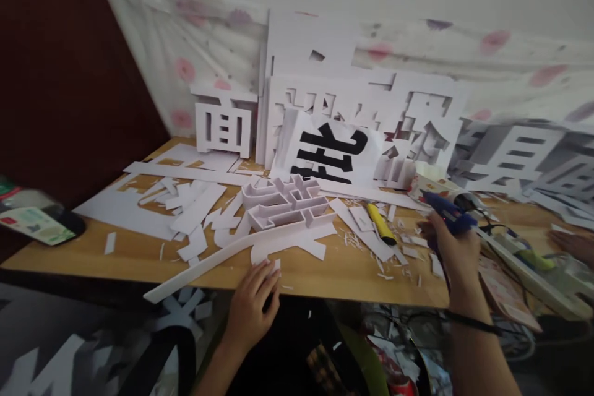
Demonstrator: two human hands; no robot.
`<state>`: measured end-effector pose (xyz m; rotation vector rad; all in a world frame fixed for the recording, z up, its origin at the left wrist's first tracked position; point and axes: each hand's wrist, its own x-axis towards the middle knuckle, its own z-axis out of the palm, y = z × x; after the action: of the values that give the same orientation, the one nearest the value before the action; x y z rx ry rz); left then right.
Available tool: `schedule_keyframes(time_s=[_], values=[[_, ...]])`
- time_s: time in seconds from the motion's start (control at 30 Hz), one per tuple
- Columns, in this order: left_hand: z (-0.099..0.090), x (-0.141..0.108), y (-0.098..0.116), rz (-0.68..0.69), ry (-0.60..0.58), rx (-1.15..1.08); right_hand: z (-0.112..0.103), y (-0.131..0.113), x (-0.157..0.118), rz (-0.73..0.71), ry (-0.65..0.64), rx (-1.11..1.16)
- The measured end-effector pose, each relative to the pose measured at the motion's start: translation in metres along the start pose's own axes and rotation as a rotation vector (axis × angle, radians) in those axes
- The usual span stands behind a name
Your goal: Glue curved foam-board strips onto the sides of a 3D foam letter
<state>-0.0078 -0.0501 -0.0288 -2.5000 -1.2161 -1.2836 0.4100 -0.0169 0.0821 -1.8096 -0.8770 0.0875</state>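
My left hand (253,304) is at the table's front edge, its fingers closed on a small end of the white foam sheet (285,246). On that sheet stands a white raised character shape (290,204) with thin upright walls. A long white strip (199,269) runs from its front wall down to the left, past the table edge. My right hand (452,247) grips a blue glue gun (449,213) at the right, its nozzle toward the upper left, apart from the shape. A yellow cutter (381,224) lies between the shape and my right hand.
White scraps (192,204) litter the table (134,260). Behind stand cut foam letters (223,130) and a sheet with a black character (329,148). A bottle (34,216) is at the left. At the right are a paper bowl (431,182), cables and another person's hand (573,244).
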Motion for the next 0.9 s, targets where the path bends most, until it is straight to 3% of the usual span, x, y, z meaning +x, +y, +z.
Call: schedule_keyframes(time_s=[0.1,0.2,0.33,0.4,0.5,0.6,0.77,0.9], values=[[-0.003,-0.002,-0.004,0.031,0.021,-0.049,0.006,-0.032,-0.027,0.030,-0.241,0.272],[-0.005,-0.006,-0.007,0.089,0.056,-0.112,0.021,-0.062,-0.059,0.031,-0.477,0.391],[-0.006,-0.009,-0.007,0.098,0.112,-0.136,0.050,-0.090,-0.102,0.049,-0.869,0.260],[-0.008,-0.010,-0.009,0.130,0.085,-0.125,0.066,-0.100,-0.121,-0.027,-0.988,0.182],[-0.013,-0.012,-0.012,0.212,-0.007,-0.081,0.088,-0.114,-0.146,-0.173,-1.059,0.114],[-0.017,-0.016,-0.012,0.231,-0.049,-0.022,0.108,-0.124,-0.162,-0.219,-1.114,0.068],[-0.013,-0.026,-0.006,0.193,-0.045,0.002,0.131,-0.131,-0.176,-0.194,-1.106,-0.019],[-0.014,-0.027,-0.010,0.197,-0.001,-0.064,0.137,-0.129,-0.184,-0.069,-1.028,-0.049]])
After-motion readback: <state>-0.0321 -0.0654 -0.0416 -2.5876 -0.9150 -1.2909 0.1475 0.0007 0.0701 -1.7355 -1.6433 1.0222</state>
